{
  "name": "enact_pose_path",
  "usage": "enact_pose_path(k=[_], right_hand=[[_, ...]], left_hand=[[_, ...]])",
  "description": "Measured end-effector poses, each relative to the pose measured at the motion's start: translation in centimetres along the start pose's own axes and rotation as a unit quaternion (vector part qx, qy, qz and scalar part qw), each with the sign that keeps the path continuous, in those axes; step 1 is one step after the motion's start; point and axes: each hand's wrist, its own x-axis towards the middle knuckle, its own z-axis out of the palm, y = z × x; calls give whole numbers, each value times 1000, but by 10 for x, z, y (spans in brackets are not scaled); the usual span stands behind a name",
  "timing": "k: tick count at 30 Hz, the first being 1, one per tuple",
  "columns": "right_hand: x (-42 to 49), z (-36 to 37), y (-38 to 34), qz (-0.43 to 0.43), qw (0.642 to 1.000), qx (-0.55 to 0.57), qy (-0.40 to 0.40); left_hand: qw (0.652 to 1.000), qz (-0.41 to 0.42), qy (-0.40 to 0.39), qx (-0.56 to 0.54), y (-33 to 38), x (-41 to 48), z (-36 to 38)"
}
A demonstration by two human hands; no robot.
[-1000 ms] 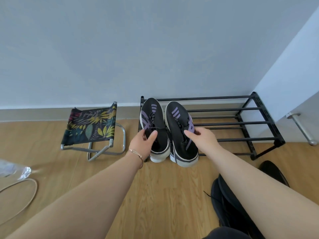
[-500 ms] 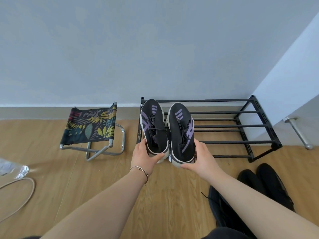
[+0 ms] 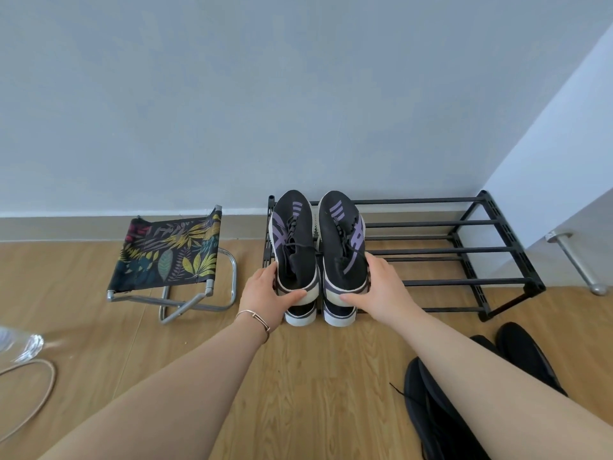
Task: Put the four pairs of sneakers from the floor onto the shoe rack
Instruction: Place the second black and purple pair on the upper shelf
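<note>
Left hand (image 3: 265, 295) and right hand (image 3: 381, 287) each clasp the heel of one shoe of a black knit sneaker pair with purple stripes and white soles (image 3: 320, 240). Left grip: thumb across the heel, fingers wrapped round the outer side, pinching the left shoe. Right grip: the same on the right shoe, mirrored.

The pair lies side by side, toes toward the wall, on the top bars at the left end of the black metal-bar shoe rack (image 3: 464, 252). Below the heels a second pair of white-soled heels (image 3: 318, 315) shows at the lower level; whether it rests on the lower bars or on the floor, cannot tell.

All-black sneakers (image 3: 524, 350) sit on the wooden floor (image 3: 315, 393) near the right forearm, partly hidden by it.

A folding stool with leaf-print fabric seat (image 3: 169, 252) stands left of the rack, apart from it.
</note>
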Motion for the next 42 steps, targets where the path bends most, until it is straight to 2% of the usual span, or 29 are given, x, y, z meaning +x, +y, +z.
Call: enact_pose_path(k=[13,22,27,33,37,42], right_hand=[[40,2,-1,23,1000,-1,-2],[29,-2,-14,34,996,-82,5],[16,-5,-22,-35,981,-187,30],[2,-17,-23,-147,934,-314,83],[-4,-27,-14,-188,898,-390,73],[-21,-41,8,-203,887,-411,60]], left_hand=[[999,-3,-26,37,11,34,-9],[995,-32,-41,83,23,30,-5],[981,-20,-46,185,40,18,-6],[942,71,-9,327,55,-1,-6],[920,132,-3,369,65,-12,-3],[906,162,-22,391,77,-26,10]])
